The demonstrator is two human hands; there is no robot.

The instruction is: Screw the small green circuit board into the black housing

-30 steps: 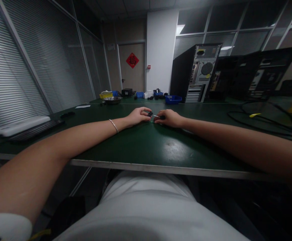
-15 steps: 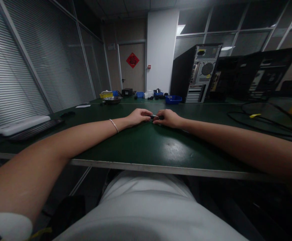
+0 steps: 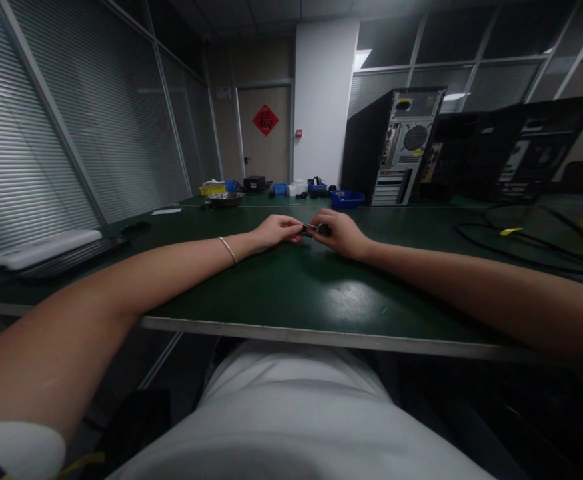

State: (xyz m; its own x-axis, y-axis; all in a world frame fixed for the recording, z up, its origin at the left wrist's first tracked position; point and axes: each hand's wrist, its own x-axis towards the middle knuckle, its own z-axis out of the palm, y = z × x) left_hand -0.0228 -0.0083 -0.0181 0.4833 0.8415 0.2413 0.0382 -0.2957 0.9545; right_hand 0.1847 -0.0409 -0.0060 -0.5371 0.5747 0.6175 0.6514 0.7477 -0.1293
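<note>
Over the green tabletop [image 3: 271,287], my left hand [image 3: 277,231] pinches a small dark part [image 3: 304,231] between thumb and fingertips. What kind of part it is, I cannot make out. My right hand [image 3: 340,233], close beside it, is closed around a thin metal tool with a dark handle [image 3: 324,230]. The tool's bright, narrow shaft points left toward the small part. Whether its tip touches the part is too small to tell. Both forearms lie over the table's front edge, and a beaded bracelet [image 3: 228,250] circles my left wrist.
Behind my hands stand a blue bin [image 3: 347,199], a metal dish [image 3: 225,199] and a yellow bin [image 3: 212,189]. A computer tower [image 3: 394,150] rises at the back right. Black cables [image 3: 491,250] curl at the right. A white power strip [image 3: 46,248] lies at the left.
My right hand has lifted slightly and turned, so the thin shaft shows more clearly. My left hand keeps its pinch on the small dark part, almost in the same place.
</note>
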